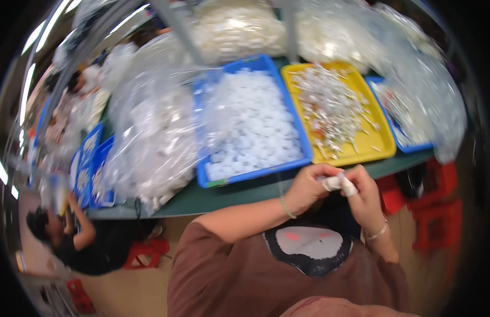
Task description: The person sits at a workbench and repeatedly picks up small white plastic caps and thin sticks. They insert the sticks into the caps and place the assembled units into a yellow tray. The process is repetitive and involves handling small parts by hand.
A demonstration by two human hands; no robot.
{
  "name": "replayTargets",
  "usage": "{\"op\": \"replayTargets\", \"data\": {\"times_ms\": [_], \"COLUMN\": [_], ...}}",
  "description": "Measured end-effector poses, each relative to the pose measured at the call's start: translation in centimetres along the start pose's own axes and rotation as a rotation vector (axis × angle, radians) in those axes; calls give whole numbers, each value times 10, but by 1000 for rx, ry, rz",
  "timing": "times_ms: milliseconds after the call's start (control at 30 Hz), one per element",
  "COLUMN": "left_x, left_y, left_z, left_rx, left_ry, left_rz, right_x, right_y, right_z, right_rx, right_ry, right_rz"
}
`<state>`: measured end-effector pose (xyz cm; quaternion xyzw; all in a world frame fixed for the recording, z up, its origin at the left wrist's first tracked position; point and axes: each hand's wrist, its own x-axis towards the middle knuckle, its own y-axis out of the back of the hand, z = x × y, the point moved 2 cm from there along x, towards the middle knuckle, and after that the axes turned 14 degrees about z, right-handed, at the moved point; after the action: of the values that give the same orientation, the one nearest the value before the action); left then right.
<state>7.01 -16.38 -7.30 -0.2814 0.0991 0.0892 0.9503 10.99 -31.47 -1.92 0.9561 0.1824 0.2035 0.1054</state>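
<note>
Just off the near edge of the green table [239,193], my two hands meet in front of my body. My left hand [307,187] is closed in a pinch, and my right hand [365,195] is pinched against it. White coverings, like finger cots or tape, wrap some of the digits. Whatever sits between the fingertips is small and whitish, too small and blurred to name. Closest to the hands are a blue tray [255,172] heaped with small white plastic pieces [255,116] and a yellow tray [369,145] holding many small shiny metallic parts [329,105].
Clear plastic bags of white pieces [160,127] lie left of the blue tray, with more bags [234,31] behind. Another blue tray [416,148] stands at right, partly under plastic. Red stools [437,224] are at right. A seated co-worker [91,238] is at far left.
</note>
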Motion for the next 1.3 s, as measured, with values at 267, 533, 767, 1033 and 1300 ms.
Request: {"op": "replayTargets", "data": {"times_ms": [267,533,767,1033,1300], "left_x": [0,-5,-1,0,-2], "left_y": [8,-3,0,3,0], "left_z": [0,12,7,0,10], "left_rx": [-32,-36,-6,50,-180], "left_ry": [53,52,24,-184,-43], "left_rz": [14,23,34,11,-58], "right_x": [-8,-3,4,10,114], "right_y": [-6,-3,8,17,93], "right_z": [-7,11,14,0,47], "right_rx": [-458,217,678,-236,-941], "right_ry": [466,-156,-718,394,182], "right_rz": [31,22,-185,-88,-272]}}
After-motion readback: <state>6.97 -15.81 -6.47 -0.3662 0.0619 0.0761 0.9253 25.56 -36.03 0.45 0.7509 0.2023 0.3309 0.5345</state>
